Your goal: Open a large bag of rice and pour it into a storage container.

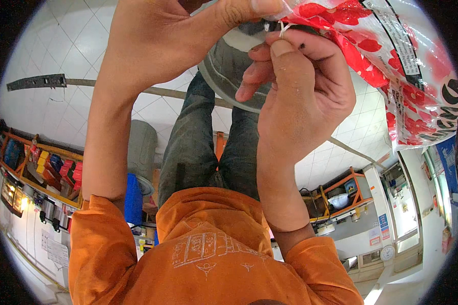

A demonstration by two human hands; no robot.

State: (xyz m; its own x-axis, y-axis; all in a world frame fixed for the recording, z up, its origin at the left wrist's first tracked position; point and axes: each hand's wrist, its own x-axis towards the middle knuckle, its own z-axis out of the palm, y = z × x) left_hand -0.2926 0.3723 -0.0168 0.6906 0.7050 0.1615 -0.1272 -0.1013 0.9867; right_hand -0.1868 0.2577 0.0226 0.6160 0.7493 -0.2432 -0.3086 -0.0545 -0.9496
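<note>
A plastic sack [392, 56], white with red flower prints, slants across the upper right; its contents are hidden. My left hand [163, 43] reaches up to the sack's corner, thumb pressed on its edge, other fingers mostly out of sight. Just below that corner, my right hand [310, 84] is closed, thumb and forefinger pinching a short white string [283, 28] at the sack's edge. Beneath both hands stands a grey bucket [221, 71] with something whitish inside, partly covered by my fingers.
My legs stand on the white tiled floor [81, 33] just behind the bucket. A grey bin [141, 145] is left of my legs. Orange-framed shelves [23, 173] with coloured boxes line the left, and another orange rack [341, 201] stands at right. A dark strip [35, 82] crosses the floor.
</note>
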